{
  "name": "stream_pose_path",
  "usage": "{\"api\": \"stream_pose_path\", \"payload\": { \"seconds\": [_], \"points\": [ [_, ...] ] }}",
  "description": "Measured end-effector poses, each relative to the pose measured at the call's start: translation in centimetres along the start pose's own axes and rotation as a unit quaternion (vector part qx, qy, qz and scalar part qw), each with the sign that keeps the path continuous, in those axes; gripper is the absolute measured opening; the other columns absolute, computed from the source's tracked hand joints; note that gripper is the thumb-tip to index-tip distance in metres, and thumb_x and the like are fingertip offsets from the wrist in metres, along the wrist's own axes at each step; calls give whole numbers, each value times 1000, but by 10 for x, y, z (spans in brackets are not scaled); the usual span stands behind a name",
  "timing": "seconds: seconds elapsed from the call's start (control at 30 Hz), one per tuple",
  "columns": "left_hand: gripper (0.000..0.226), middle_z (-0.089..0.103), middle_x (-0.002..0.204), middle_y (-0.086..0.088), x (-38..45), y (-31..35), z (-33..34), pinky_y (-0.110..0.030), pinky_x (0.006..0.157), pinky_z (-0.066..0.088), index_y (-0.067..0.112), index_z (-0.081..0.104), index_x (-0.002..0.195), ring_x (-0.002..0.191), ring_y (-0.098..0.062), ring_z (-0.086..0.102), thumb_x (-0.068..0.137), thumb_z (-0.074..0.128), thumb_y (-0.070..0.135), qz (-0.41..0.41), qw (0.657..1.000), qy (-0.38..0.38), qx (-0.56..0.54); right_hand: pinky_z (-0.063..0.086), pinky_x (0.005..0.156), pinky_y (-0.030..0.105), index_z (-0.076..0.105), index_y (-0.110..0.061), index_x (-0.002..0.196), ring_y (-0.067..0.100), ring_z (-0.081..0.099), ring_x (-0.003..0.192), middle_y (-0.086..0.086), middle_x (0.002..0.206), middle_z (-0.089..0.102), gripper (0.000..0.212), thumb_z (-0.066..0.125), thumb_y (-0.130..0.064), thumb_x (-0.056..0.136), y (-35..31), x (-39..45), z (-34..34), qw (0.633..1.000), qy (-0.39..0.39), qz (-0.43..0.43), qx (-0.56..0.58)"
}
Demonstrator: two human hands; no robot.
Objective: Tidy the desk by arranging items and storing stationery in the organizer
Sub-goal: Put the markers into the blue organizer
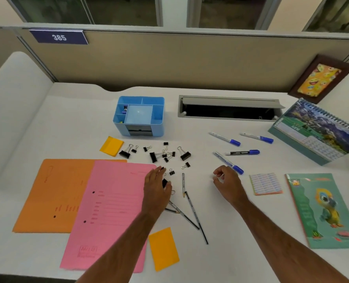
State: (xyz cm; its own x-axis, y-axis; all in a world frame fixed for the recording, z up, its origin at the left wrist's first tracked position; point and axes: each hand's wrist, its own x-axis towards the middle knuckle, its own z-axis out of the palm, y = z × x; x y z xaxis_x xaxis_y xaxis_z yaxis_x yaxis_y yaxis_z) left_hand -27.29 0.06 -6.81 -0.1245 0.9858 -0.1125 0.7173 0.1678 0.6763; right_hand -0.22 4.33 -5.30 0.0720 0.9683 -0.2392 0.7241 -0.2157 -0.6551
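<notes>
Surface: white desk [210,231], beige partition behind.
Folders: orange folder [53,197] under pink folder [112,203], far left.
Organizer: blue organizer [139,117], back centre.
Left hand: your left hand [156,187] grips a binder clip [164,182] below the scattered clips [163,155].
Right hand: your right hand [227,182] hovers, fingers loosely curled, holding nothing, beside 4 markers [243,153].

One head-worn wide-angle camera looks forward and down, near above the desk [200,201].
</notes>
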Motion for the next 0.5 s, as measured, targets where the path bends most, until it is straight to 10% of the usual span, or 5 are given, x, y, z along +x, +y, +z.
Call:
{"api": "stream_pose_path", "payload": {
  "seconds": [0.5],
  "points": [
    [60, 27, 168, 2, 2, 88, 71, -42, 128, 18, 22, 41, 155, 158, -20, 10, 98, 57, 32, 136, 982, -113, 66, 52, 85, 36, 64, -23, 113, 15, 59, 96, -1, 109, 66, 29, 68, -42, 93, 63, 30, -59, 978, 40, 13, -203]
  ]
}}
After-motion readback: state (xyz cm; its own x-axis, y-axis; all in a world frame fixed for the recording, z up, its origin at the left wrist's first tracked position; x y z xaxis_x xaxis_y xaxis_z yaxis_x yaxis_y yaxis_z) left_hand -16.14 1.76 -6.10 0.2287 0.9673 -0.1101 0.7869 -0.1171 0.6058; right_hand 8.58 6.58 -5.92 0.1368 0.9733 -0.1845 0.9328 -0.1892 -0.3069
